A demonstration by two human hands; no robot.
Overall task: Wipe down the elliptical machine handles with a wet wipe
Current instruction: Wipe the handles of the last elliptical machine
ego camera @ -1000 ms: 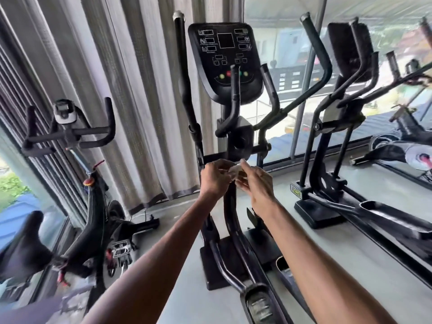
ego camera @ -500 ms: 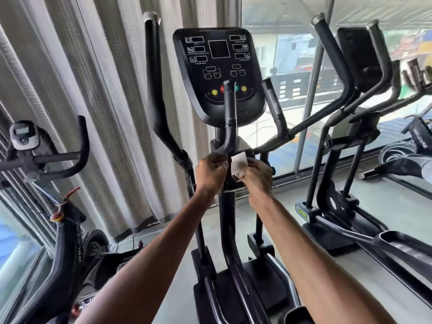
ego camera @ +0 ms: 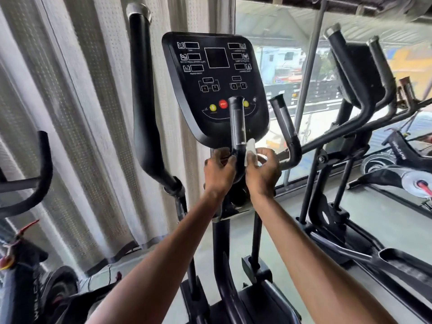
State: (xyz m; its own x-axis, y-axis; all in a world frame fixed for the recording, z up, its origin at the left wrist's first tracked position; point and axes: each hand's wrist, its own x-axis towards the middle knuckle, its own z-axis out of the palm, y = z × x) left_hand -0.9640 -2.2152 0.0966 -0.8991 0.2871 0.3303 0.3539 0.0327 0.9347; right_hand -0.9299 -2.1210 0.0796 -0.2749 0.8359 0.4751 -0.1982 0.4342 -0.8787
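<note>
White wipe (ego camera: 250,152), pinched in your right hand's (ego camera: 263,170) grip, touches the short handle (ego camera: 237,127) below the console (ego camera: 215,85). I cannot tell whether your left hand's (ego camera: 219,170) grip there is clamped. Wiping looks barely started; the other handles (ego camera: 284,127) remain.

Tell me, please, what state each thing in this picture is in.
short handle: upright, not yet wrapped.
wet wipe: pinched, held against the short handle's right side.
right hand: pinches the wet wipe.
left hand: fingers curled at the short handle's left side; grip unclear.
console: screens dark.
long handle: upright, untouched.
</note>
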